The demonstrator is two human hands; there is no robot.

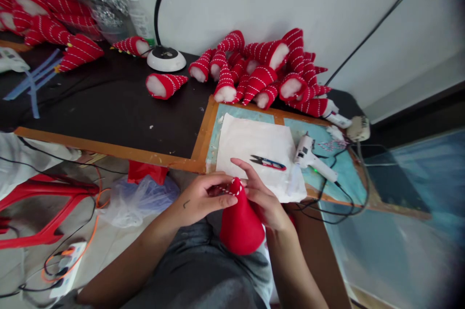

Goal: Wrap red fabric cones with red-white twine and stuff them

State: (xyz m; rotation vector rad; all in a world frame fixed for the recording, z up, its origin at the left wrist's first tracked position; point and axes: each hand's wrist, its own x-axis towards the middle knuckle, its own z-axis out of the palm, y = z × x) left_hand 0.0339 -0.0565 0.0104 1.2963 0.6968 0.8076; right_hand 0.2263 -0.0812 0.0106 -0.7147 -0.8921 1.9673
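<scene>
A red cone of soft cloth [242,229] rests in my lap with its narrow tip up. Around the tip runs a red-and-white twisted cord [238,190]. My left hand [203,197] pinches the cord between thumb and fingers beside the tip. My right hand [263,200] grips the cone's upper right side, its index finger pointing up and away. Part of the right fingers is hidden behind the cone. Just beyond the hands, thread snips [269,162] with a red and dark handle lie on a white sheet [250,137].
A white hot glue gun [316,159] with a lit green light lies on the right, its black cable [347,193] trailing. Several stuffed red striped cones [259,71] are piled against the wall. A lamp base [166,59] stands left of them. A red stool [47,207] is at lower left.
</scene>
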